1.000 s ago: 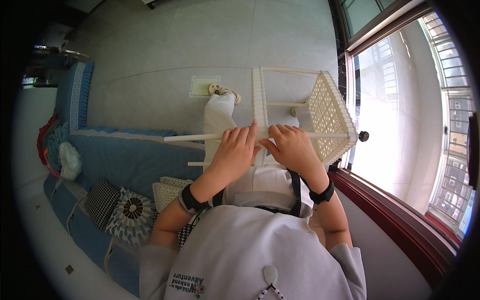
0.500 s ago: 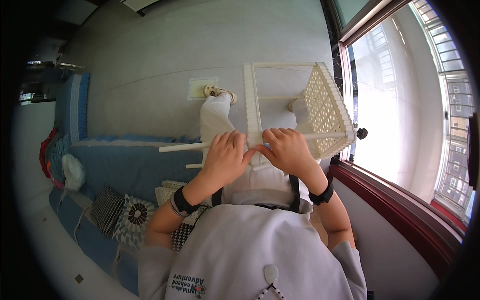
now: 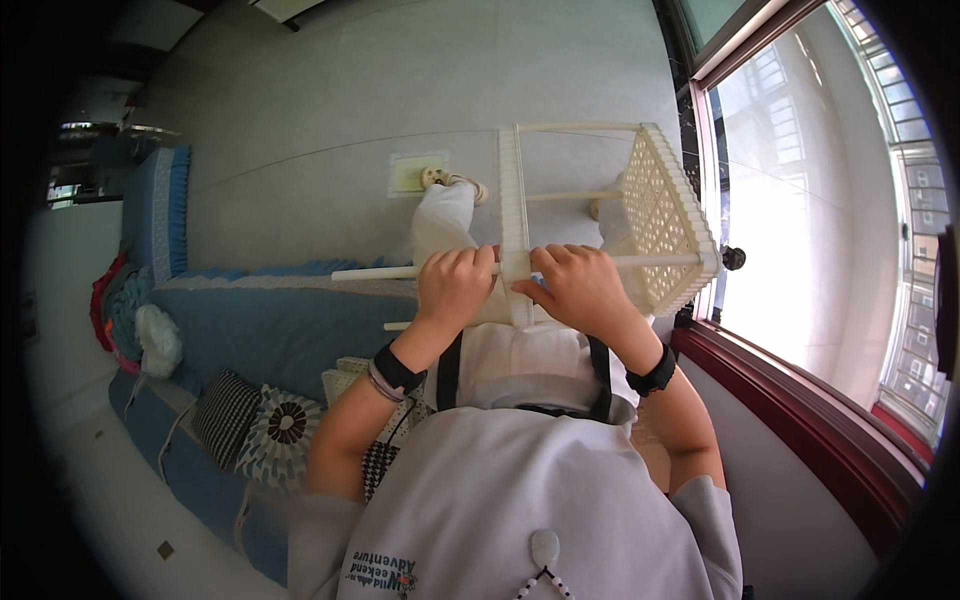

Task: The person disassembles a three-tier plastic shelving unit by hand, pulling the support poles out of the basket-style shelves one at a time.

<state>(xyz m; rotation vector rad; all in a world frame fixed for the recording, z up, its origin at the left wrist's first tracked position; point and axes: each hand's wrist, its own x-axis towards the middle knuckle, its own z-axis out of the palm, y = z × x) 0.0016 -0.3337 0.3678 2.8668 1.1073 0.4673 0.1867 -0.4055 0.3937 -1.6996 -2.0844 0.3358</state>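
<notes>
A cream plastic shelf rack lies on its side across my lap, its lattice panel at the right and a ribbed crosspiece in the middle. My left hand is wrapped round a white pole just left of the crosspiece. My right hand is closed over the same pole on the other side, with its thumb by the crosspiece. A bit of light blue shows under the right hand; what it is I cannot make out. A black caster sticks out beyond the lattice panel.
A blue-covered sofa stretches to the left, with patterned cushions and a cream lattice piece beside me. Bundled cloths and a white bag lie farther left. At the right runs a window with a dark red sill.
The view has shifted slightly, so everything sits a little farther right. My left thumb, which reached toward the right one across the crosspiece, is now drawn back. Both hands remain on the pole.
</notes>
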